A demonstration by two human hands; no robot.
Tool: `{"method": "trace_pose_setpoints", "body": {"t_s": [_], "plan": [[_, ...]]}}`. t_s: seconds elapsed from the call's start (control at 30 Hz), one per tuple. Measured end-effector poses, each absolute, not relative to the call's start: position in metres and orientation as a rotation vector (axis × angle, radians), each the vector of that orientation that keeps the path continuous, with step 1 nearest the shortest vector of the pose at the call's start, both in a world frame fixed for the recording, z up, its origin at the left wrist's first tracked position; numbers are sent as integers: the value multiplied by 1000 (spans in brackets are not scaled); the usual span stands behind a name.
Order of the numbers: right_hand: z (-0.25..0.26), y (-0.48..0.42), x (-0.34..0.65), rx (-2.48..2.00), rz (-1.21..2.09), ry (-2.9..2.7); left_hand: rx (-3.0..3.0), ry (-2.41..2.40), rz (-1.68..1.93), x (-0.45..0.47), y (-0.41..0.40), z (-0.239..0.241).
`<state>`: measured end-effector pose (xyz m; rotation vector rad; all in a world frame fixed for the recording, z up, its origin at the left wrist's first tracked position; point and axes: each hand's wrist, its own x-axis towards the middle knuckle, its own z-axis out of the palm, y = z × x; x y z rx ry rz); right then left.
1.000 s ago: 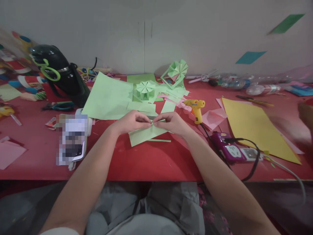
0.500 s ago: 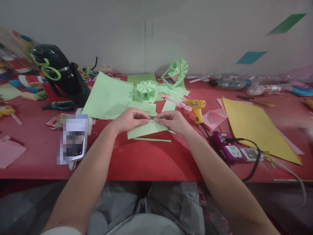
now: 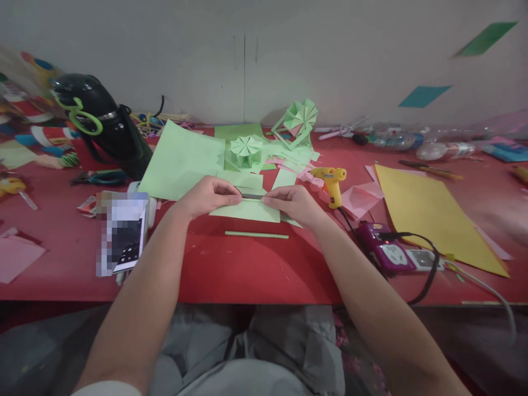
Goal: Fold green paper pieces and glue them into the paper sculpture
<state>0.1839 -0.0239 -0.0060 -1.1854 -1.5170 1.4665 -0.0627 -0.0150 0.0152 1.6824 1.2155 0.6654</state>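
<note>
My left hand (image 3: 206, 196) and my right hand (image 3: 291, 202) pinch the two ends of a thin dark stick (image 3: 252, 196) that lies along the top edge of a small light green paper (image 3: 247, 211) on the red table (image 3: 247, 264). The fingers of both hands are closed on the stick and the paper edge. A rolled green paper stick (image 3: 256, 235) lies on the table just in front of the paper. Behind my hands sit a large green sheet (image 3: 181, 162) and two folded green paper wheels (image 3: 245, 151), (image 3: 300, 118).
A yellow glue gun (image 3: 331, 181) stands right of my hand, its cord running to a purple power strip (image 3: 385, 251). A yellow sheet (image 3: 429, 212) and pink paper (image 3: 361, 199) lie at right. A phone (image 3: 124, 236) is at left, a black helmet (image 3: 97, 118) behind it.
My hands have moved apart along the paper's top edge and slightly away from me. The paper has turned from a skewed angle to lie flat and square on the table.
</note>
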Motion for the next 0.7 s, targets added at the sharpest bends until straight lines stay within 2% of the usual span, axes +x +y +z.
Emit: {"method": "trace_pose_setpoints", "body": {"t_s": [0.7], "plan": [[-10,-18,191,-1201,1435,-1422,1476,1198,774,-68,-10,10]]}}
